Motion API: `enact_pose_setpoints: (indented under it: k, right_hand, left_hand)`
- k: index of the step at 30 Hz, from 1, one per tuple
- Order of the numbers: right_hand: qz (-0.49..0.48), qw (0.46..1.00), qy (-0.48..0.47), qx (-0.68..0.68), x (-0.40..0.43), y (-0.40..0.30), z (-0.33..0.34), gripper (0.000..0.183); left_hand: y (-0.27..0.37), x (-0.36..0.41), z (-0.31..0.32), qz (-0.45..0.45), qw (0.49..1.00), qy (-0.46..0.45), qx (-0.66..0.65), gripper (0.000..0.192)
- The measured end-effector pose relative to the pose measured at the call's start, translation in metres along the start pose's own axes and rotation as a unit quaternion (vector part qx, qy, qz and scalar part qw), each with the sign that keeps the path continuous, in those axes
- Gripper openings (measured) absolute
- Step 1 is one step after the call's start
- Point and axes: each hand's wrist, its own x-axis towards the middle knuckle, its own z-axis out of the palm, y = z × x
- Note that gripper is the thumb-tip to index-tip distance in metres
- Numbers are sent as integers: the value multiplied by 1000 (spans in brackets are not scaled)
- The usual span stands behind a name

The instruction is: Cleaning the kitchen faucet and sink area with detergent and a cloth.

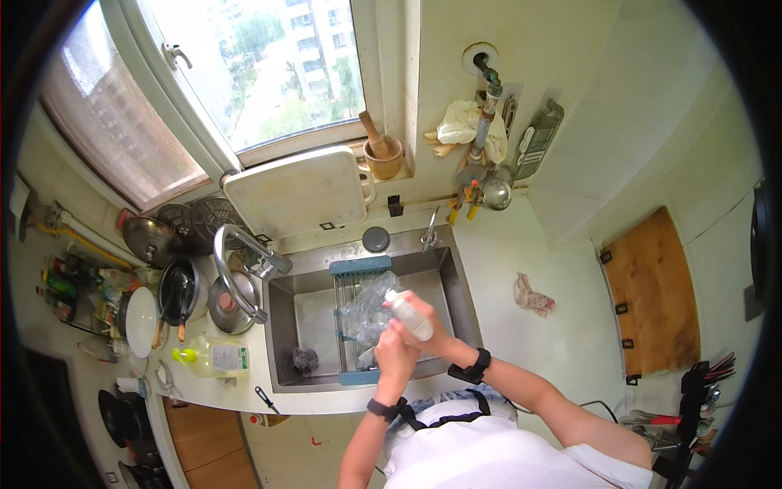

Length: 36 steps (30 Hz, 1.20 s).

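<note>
My right hand (435, 330) is wrapped around a small translucent bottle (410, 316) with a white cap, tilted over the sink. Close against it, my left hand (394, 359) has its fingers curled near the bottle's lower side; whether it grips anything is hidden. Below both hands, crumpled clear plastic (366, 308) lies on a drain rack (360, 267) with blue-grey ends. The rack spans the stainless steel sink (317, 321). A dark wire-like scourer (304, 360) rests in the sink's left part.
An arched faucet (223, 263) stands left of the sink. Beside it are a pump bottle of yellowish liquid (211, 357), a lidded pot (232, 302) and pans. A white cutting board (299, 189) leans behind. A crumpled cloth (533, 296) lies on the right counter, and a peeler (266, 400) at the front edge.
</note>
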Motion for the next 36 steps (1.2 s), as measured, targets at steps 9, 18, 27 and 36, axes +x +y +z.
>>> enact_pose_setpoints:
  k: [9,18,27,36]
  right_hand:
    - [118,971,188,-86,6,21,-51,20]
    - [144,973,119,-132,21,57,-69,13]
    - [158,972,81,-153,29,60,-80,15]
    - [139,974,26,-176,37,74,-78,19]
  left_hand:
    - [38,21,42,93,988,-121,-31,67]
    - [-94,-15,70,279,860,-355,239,83]
    - [-137,-10,47,205,818,-354,405,72]
    - [-105,42,25,57,985,-161,-4,30]
